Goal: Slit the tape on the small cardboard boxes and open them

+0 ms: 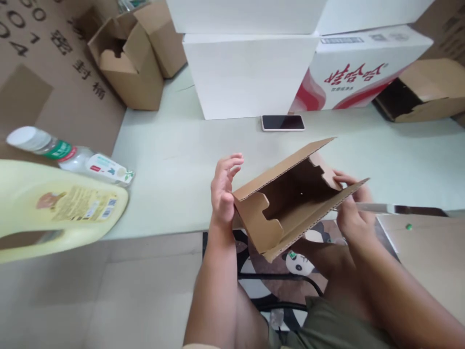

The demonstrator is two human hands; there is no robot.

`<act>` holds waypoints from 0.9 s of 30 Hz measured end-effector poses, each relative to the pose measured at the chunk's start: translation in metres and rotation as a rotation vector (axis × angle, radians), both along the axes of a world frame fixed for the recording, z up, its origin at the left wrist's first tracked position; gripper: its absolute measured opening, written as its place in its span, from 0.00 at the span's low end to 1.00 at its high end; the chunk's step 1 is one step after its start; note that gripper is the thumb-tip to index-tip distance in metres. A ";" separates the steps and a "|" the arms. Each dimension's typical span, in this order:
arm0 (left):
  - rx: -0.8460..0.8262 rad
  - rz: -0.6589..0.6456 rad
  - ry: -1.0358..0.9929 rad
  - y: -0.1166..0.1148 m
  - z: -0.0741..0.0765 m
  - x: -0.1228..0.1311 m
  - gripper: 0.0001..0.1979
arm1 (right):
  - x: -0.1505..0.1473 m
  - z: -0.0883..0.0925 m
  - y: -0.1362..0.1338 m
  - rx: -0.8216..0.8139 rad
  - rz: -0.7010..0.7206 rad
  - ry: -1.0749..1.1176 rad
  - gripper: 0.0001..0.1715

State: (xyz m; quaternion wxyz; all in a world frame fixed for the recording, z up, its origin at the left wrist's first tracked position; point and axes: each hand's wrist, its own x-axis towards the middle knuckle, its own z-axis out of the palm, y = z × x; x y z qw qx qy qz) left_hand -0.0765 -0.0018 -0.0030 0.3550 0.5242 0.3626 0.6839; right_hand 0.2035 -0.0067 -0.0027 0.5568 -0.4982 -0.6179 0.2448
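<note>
An open brown cardboard box is tilted above the table's front edge, its mouth facing me, with long flaps spread and notched end flaps folded inward. My left hand is at the box's left corner, fingers raised and apart, the thumb side touching the cardboard. At the opposite end, my right hand grips the box, some fingers behind its end wall. A long, thin silver-and-dark thing extends rightward from that hand along the table edge; I cannot tell its kind or whether it is held.
On the pale table, a phone lies before stacked white cartons. Brown boxes stand back left; another open box is at right. A yellow jug and a clear bottle are at left.
</note>
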 end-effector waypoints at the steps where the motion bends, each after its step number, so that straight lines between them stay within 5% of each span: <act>1: 0.014 -0.014 0.013 0.004 -0.002 0.003 0.39 | 0.004 -0.002 0.002 0.022 0.000 0.000 0.16; 7: 0.040 -0.113 0.064 0.022 -0.009 0.021 0.48 | 0.020 -0.006 0.006 -0.022 0.018 -0.028 0.17; 12: -0.098 -0.144 0.082 0.025 0.007 0.031 0.24 | 0.029 -0.005 0.009 -0.155 0.096 0.068 0.20; 20: -0.504 0.098 -0.101 0.018 0.025 0.049 0.15 | 0.033 -0.001 0.016 -0.150 0.138 -0.003 0.26; 27: -0.463 0.297 -0.097 0.007 0.024 0.062 0.11 | 0.035 0.002 0.012 -0.046 0.181 0.072 0.28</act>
